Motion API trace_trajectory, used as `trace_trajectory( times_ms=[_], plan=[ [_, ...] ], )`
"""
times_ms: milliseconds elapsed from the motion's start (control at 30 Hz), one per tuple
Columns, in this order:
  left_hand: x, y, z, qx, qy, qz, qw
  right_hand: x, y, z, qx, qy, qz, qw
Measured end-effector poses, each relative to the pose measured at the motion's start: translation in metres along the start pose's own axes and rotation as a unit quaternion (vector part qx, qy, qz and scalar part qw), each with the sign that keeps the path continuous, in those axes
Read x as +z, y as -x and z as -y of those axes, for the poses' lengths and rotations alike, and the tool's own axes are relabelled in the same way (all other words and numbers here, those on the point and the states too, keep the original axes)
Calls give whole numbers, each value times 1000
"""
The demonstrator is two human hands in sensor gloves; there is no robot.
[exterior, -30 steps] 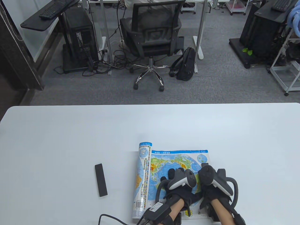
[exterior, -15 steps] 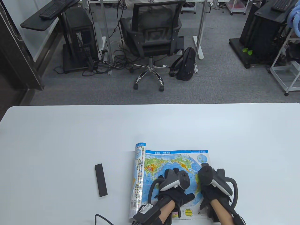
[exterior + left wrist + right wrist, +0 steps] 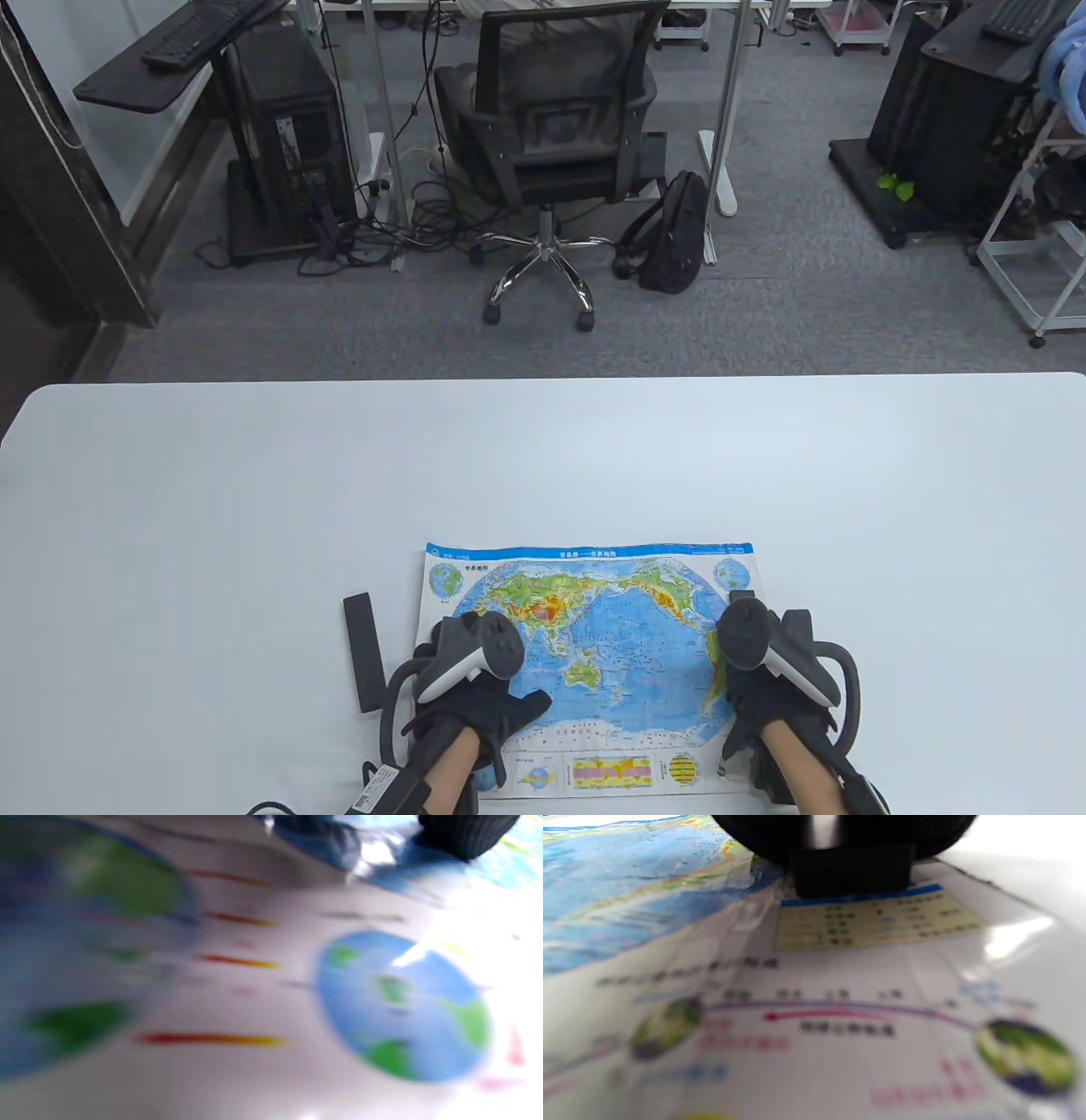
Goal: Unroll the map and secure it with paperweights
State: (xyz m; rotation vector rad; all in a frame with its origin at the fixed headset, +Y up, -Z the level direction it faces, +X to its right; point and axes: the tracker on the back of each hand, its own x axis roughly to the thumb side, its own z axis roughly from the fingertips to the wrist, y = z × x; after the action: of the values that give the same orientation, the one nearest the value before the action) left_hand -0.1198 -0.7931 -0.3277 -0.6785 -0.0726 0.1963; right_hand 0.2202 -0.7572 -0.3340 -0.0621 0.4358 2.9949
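The world map (image 3: pixel 628 628) lies unrolled and flat near the table's front edge. My left hand (image 3: pixel 492 713) rests flat on its left part, fingers spread; the blurred left wrist view shows the map's print (image 3: pixel 403 1005) close up with a gloved fingertip (image 3: pixel 462 832) at the top. My right hand (image 3: pixel 764 705) presses on a black paperweight (image 3: pixel 743 595) at the map's right edge; in the right wrist view the gloved fingers (image 3: pixel 755 832) lie on top of that black block (image 3: pixel 850 878). A second black bar paperweight (image 3: pixel 365 652) lies on the table just left of the map, touched by no hand.
The white table (image 3: pixel 254 509) stretches wide to the left, right and behind the map. Beyond its far edge stand an office chair (image 3: pixel 551 127) and a backpack (image 3: pixel 674 233) on the floor.
My left hand slid left across the map and the roll on the left side has opened out flat. The right hand and the bar paperweight on the table have not moved.
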Motion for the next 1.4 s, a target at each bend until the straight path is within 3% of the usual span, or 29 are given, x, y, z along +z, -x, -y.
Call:
trace_trajectory(
  times_ms=[500, 1000, 1167, 1400],
  plan=[
    [11, 52, -11, 26, -41, 6, 999, -2, -6, 1, 21, -11, -11, 1000],
    [10, 62, -14, 57, -56, 19, 997, -2, -5, -1, 10, -15, -9, 1000],
    [10, 62, -15, 56, -57, 20, 997, -2, -6, 0, 9, -41, -11, 999],
    [10, 62, -15, 60, -55, 24, 996, 5, -33, 18, 19, -34, 3, 999]
  ],
)
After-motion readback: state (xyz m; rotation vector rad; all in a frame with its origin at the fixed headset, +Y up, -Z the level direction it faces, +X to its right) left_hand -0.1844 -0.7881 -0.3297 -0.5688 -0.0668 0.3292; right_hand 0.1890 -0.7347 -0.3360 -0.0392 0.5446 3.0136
